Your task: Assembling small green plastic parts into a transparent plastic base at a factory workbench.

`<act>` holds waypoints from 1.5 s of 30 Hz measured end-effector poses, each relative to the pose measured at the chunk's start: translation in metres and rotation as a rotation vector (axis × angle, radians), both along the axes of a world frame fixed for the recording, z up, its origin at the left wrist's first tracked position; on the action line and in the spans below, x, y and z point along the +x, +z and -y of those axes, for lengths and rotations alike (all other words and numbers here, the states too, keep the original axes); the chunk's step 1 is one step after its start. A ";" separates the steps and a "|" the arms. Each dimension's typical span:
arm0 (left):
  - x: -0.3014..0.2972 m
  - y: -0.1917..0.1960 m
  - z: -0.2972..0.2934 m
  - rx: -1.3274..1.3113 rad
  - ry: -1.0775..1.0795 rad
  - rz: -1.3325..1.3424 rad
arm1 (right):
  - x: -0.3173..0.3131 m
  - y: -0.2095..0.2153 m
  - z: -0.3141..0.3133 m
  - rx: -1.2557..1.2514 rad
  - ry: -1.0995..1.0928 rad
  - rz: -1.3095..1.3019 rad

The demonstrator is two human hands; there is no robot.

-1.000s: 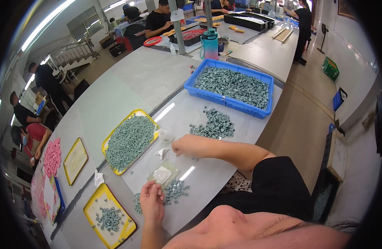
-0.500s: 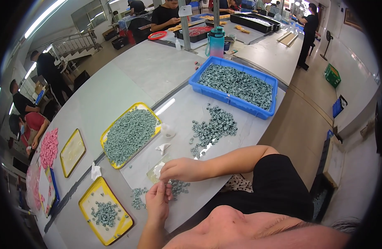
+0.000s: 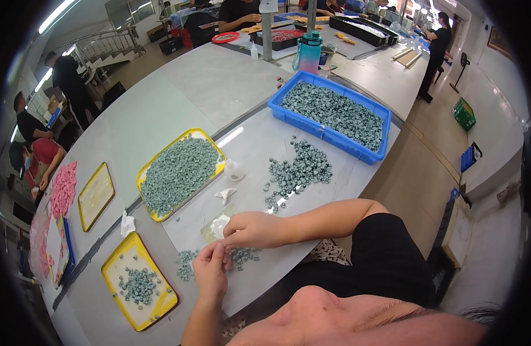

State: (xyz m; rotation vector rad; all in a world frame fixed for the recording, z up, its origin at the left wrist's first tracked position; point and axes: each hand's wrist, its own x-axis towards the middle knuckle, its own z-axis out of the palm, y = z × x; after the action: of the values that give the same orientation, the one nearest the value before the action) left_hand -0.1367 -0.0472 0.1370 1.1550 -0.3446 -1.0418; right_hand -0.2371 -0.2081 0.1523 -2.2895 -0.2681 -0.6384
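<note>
Fingertips of both hands meet over the near edge of the grey table: the left hand (image 3: 210, 271) has its fingers bunched upward, and the right hand (image 3: 251, 229) curls its fingers down onto them. They seem pinched on one small grey-green part, though it is too small to make out for sure. Just under the hands lies a thin scatter of grey-green parts (image 3: 187, 262), and a clear plastic bag (image 3: 216, 228) lies flat touching the right hand's knuckles. Farther in, toward the table's middle, sits a loose heap of parts (image 3: 297, 170). A blue bin (image 3: 329, 112) full of them stands at the far right corner. One heaped yellow tray (image 3: 179, 173) lies left of the heap, and a sparsely filled yellow tray (image 3: 138, 282) sits near the left hand at the near edge.
</note>
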 end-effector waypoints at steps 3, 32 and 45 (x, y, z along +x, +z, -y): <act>0.006 -0.003 0.001 -0.011 0.002 -0.037 | 0.005 -0.003 0.001 -0.008 0.018 -0.070; 0.099 -0.077 -0.022 0.003 0.170 -0.101 | 0.099 -0.067 0.015 -0.458 -0.027 0.122; 0.126 -0.101 -0.048 -0.062 0.194 -0.165 | 0.142 -0.095 -0.016 -0.651 -0.025 0.180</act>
State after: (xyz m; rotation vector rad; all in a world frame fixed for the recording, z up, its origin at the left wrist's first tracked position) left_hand -0.0104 0.0010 0.0356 1.0174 -0.1302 -0.9418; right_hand -0.0950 -0.1922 0.0575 -2.8548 -0.6067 -0.8658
